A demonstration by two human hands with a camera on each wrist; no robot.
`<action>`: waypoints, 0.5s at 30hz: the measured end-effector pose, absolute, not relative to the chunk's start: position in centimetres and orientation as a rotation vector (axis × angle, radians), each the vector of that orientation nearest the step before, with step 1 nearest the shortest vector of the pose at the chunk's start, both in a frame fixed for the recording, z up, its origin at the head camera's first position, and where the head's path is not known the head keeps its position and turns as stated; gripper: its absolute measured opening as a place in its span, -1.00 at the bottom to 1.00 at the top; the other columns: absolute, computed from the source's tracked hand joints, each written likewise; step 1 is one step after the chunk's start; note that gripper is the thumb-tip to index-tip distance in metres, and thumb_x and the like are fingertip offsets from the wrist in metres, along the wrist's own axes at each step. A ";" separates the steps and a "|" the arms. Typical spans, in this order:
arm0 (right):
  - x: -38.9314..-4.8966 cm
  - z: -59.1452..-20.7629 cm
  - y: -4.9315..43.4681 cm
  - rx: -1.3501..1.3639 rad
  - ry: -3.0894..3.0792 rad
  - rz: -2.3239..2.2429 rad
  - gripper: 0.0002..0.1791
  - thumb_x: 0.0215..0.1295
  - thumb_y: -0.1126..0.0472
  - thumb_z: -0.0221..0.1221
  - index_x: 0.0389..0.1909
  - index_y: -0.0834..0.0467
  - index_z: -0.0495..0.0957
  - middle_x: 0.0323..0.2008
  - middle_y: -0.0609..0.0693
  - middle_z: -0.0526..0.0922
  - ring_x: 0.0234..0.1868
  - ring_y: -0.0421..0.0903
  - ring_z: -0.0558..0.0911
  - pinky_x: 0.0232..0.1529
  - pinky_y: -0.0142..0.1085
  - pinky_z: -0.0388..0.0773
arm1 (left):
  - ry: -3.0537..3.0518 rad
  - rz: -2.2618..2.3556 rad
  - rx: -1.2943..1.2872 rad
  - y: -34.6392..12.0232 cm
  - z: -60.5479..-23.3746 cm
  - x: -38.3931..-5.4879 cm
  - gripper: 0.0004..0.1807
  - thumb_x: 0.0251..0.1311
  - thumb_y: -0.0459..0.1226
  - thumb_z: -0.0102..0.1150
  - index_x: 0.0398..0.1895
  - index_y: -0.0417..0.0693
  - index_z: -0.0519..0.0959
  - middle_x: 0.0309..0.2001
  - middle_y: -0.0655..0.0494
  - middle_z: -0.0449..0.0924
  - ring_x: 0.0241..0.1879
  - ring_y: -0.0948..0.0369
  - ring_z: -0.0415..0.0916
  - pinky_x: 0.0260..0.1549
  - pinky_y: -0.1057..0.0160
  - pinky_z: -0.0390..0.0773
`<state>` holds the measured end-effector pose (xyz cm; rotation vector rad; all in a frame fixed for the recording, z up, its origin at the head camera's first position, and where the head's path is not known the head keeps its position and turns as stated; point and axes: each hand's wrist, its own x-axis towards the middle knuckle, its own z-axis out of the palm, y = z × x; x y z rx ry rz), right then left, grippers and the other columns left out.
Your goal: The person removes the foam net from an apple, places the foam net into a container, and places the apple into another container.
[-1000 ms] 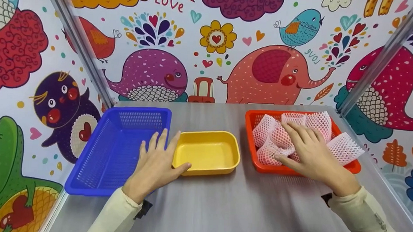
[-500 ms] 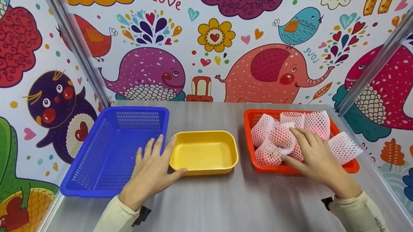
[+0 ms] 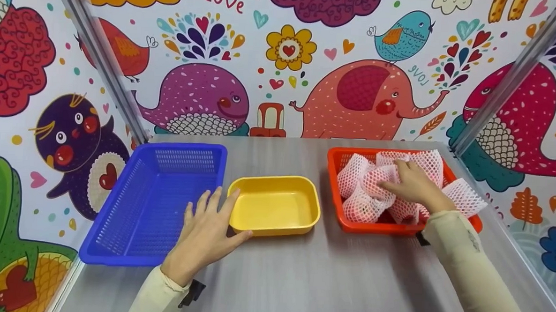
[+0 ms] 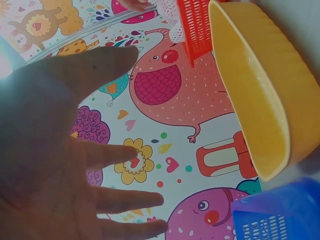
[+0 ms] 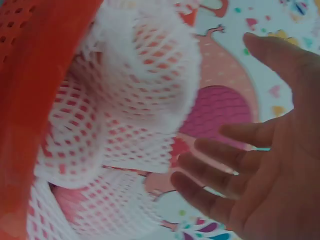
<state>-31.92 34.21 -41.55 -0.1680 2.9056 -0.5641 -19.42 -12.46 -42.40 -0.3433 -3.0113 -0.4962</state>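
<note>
A red basket point(image 3: 364, 226) at the right holds several round pinkish-red pieces, each in a white foam net sleeve point(image 3: 362, 209); what kind they are is hard to tell through the mesh. Over these pieces hovers my right hand point(image 3: 416, 183), fingers spread loosely. The right wrist view shows this hand point(image 5: 240, 170) apart from the netted pieces point(image 5: 145, 65), with nothing in it. My left hand point(image 3: 209, 235) is held with fingers extended over the gap between a blue basket point(image 3: 114, 259) and a yellow tub point(image 3: 275, 210). Nothing is in its palm point(image 4: 45, 165) in the left wrist view.
All three containers stand on a grey table point(image 3: 296, 278), the yellow tub between the two baskets. One net sleeve point(image 3: 464, 197) sticks out past the red basket's right rim. Patterned walls point(image 3: 290, 91) with metal corner posts point(image 3: 492, 85) close off the back and sides.
My right hand has moved forward over the red basket, uncovering netted pieces near its front rim. My left hand stays almost in place. The netted pieces show no clear movement.
</note>
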 end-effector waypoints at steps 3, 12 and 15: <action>-33.1 -42.6 34.1 -0.136 2.855 -0.541 0.12 0.24 -0.33 0.23 0.40 0.50 0.09 0.33 0.57 0.16 0.29 0.47 0.22 0.25 0.37 0.17 | -3.014 -0.517 -0.334 -12.4 -42.5 -19.3 0.04 0.08 0.23 0.35 0.57 0.08 0.14 0.47 -0.25 0.14 0.44 -0.27 -0.01 0.28 -0.47 -0.09; -35.1 -44.9 32.8 0.051 2.775 -0.581 0.35 0.07 -0.46 0.27 0.48 0.47 -0.07 0.39 0.55 0.10 0.30 0.46 0.23 0.26 0.37 0.16 | -2.986 -0.524 -0.370 -12.3 -42.8 -19.2 -0.05 0.13 0.20 0.33 0.53 0.05 0.22 0.44 -0.26 0.20 0.42 -0.28 0.04 0.26 -0.48 -0.06; -35.4 -45.5 32.4 0.097 2.793 -0.508 0.34 0.05 -0.47 0.27 0.47 0.45 -0.05 0.35 0.58 0.12 0.25 0.49 0.24 0.24 0.40 0.16 | -2.986 -0.522 -0.369 -12.3 -43.1 -19.1 -0.07 0.15 0.21 0.30 0.52 0.04 0.24 0.42 -0.26 0.23 0.41 -0.27 0.07 0.26 -0.49 -0.03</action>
